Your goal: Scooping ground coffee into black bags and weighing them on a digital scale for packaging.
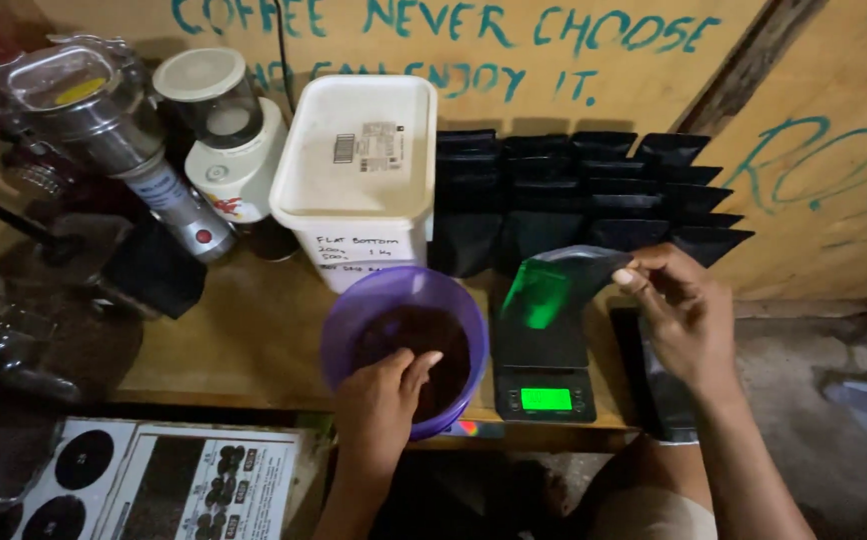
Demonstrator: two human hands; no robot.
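Observation:
My left hand [386,395] reaches into a purple bowl [349,310] of dark ground coffee, its fingers curled in the grounds. My right hand [682,308] pinches the top edge of an open black pouch [552,285], which stands tilted on a small black scale [544,385] with a lit green display. The pouch's inside glows green. The bowl sits just left of the scale on a wooden counter [244,340].
A white lidded tub [359,170] stands behind the bowl. Rows of black pouches [594,190] lean against the back wall. Two grinders [114,130] stand at the left. Printed sheets [154,485] lie below the counter edge. A flat dark pouch [659,390] lies right of the scale.

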